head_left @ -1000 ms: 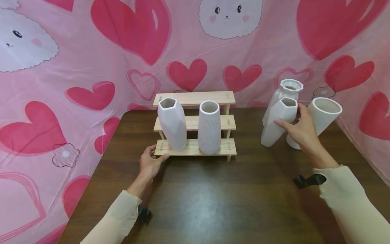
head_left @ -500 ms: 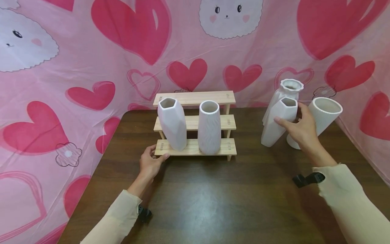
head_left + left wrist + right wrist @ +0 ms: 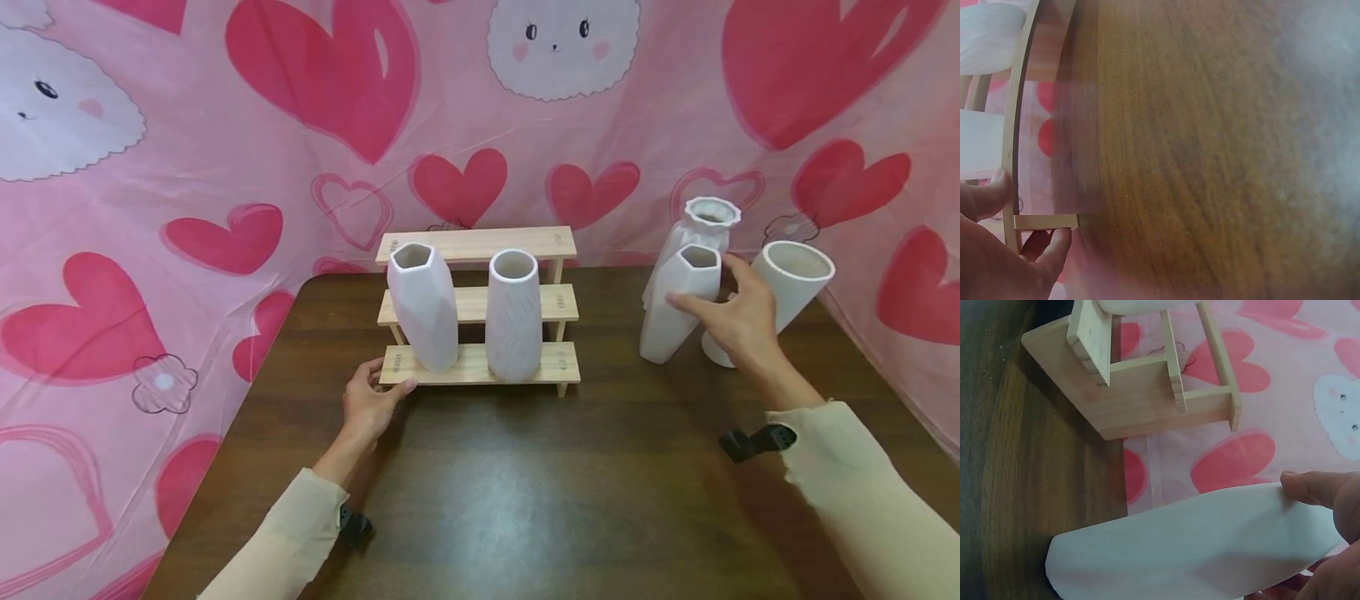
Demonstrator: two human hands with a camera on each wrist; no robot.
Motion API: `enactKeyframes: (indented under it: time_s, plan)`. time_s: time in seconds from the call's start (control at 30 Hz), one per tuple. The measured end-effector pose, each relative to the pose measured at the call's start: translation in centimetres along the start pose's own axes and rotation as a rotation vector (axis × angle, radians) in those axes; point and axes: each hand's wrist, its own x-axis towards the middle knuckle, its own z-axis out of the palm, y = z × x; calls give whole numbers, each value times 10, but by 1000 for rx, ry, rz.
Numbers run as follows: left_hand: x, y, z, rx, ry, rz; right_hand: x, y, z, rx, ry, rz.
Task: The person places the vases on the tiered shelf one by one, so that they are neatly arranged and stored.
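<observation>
My left hand (image 3: 369,402) grips the front left corner of a three-tier wooden display stand (image 3: 468,377). In the left wrist view, its thumb lies at the shelf edge and its fingers are beside a short stand leg (image 3: 1046,222). Two white vases are upright on the lowest tier: a faceted vase (image 3: 424,308) with an angular mouth and a round-mouthed textured vase (image 3: 514,321). Off to the right, my right hand (image 3: 738,321) holds another white faceted vase (image 3: 675,304) near its top, thumb on the near side. Its other fingers are partly hidden behind the vase.
Behind the held vase stands a white vase with a scalloped rim (image 3: 711,212). A white flared vase (image 3: 791,279) is just right of it, partly covered by my right hand. The dark wooden table (image 3: 495,492) meets a pink heart-patterned cloth (image 3: 322,75) at the back and sides.
The head view has shifted slightly. The top of the held faceted vase has come a little to the left with my right hand. My left hand keeps its place on the stand.
</observation>
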Motion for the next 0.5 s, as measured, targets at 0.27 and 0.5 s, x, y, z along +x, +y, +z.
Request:
enactKeyframes:
  time_s: [0.27,0.5]
  plan:
    - [0,-1,0,8,-3,1,-8,-20,-11,-26,-37,-18]
    - [0,0,0,3,3,-4,-6,-45,-21,52,-46,-94]
